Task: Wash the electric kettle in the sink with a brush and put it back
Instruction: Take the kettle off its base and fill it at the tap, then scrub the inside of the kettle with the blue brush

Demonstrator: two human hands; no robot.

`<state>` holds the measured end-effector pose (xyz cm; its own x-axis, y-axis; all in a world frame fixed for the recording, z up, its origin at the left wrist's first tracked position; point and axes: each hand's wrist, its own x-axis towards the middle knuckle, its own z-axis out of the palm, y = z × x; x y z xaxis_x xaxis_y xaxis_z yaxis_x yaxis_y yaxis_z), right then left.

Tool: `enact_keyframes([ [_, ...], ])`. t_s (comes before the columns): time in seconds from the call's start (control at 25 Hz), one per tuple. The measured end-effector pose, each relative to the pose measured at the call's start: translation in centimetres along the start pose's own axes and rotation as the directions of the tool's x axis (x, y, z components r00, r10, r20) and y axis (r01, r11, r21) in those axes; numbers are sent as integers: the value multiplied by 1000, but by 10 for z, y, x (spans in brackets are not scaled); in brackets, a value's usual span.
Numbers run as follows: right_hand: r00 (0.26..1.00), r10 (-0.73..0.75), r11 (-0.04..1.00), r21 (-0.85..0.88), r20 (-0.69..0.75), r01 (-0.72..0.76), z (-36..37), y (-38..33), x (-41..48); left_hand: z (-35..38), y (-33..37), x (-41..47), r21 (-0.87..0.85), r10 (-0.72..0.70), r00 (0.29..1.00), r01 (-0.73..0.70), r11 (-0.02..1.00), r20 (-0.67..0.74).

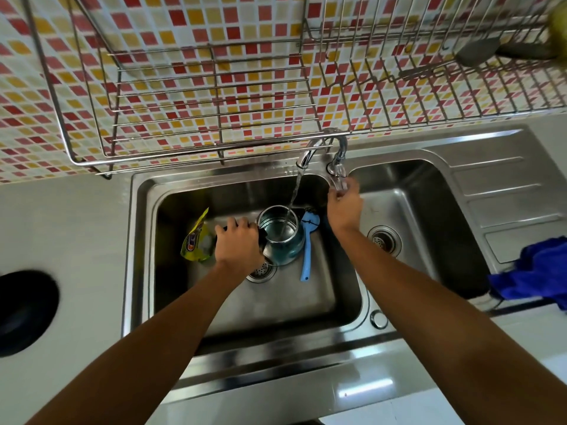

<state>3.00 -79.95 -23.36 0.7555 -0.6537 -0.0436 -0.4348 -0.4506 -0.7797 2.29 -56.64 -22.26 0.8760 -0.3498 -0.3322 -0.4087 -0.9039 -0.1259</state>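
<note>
- The kettle (280, 234) stands upright in the left basin of the steel sink (135, 240), lid open, its glass body tinted blue at the lower part.
- A thin stream of water (293, 200) falls from the curved tap spout (310, 151) straight into the kettle's open mouth; some water already lies in the bottom.
- The left hand (236, 243) is on the side of the kettle away from the tap lever, its fingers (237, 224) clamped around the dark handle.
- The right hand (345, 207) reaches up past the kettle to the tap lever (337, 171), fingers closed on it.
- A light blue brush (307, 240) lies in the basin just beside the kettle, on the tap-lever side, its handle pointing toward the near rim.
- A yellow pouch (196, 237) lies in the basin beyond the left hand, on the far side from the brush.
- A drain strainer (260, 271) shows just nearer than the kettle, partly covered by the left wrist.
- The second basin lies beyond the right hand, with its own drain (383, 240).
- A blue cloth (534, 271) is bunched on the drainboard past that second basin.
- A wire rack (214, 96) hangs on the tiled wall above the kettle.
- A round black object (24, 311) sits on the tabletop well apart from the kettle, beyond the sink's left rim.
</note>
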Motion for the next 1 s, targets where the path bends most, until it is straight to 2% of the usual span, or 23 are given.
enact_keyframes([
  [0.08,978,71,977,-209,195,-29,18,28,-22,2,0,1,-3,-3,1000,3,1000,-1],
  [0.16,869,250,879,-476,427,-20,37,62,-54,1,0,2,0,-1,1000,1,1000,-1],
  [0.24,740,375,828,-561,558,3,50,94,-85,1,0,2,0,3,1000,-3,1000,-8],
  [0.28,682,389,822,-567,620,46,56,108,-96,1,0,2,1,2,1000,-2,1000,-7],
  [0.36,604,383,767,-605,698,213,67,126,-111,0,0,2,7,9,1000,-9,1000,-2],
  [0.4,617,372,725,-632,693,273,71,132,-114,-1,0,2,11,17,1000,-17,1000,-3],
  [0.48,685,330,692,-660,650,293,76,136,-109,-2,0,2,8,24,1000,-24,1000,-3],
  [0.56,791,219,740,-626,571,247,76,133,-101,-3,1,3,2,27,1000,-27,1000,-5],
  [0.64,868,178,845,-524,464,107,63,112,-95,-3,2,3,8,42,999,-42,999,-17],
  [0.72,894,204,923,-383,399,-40,51,90,-85,-3,4,4,16,57,998,-56,998,-22],
  [0.8,910,196,949,-304,365,-82,41,70,-72,-4,5,5,22,67,997,-66,998,-24],
  [0.92,943,147,953,-298,299,-54,22,44,-56,-7,5,7,31,71,997,-70,997,-23],
  [1.0,958,80,972,-236,277,-13,-3,28,-54,-9,3,8,23,89,996,-89,996,-13],
])
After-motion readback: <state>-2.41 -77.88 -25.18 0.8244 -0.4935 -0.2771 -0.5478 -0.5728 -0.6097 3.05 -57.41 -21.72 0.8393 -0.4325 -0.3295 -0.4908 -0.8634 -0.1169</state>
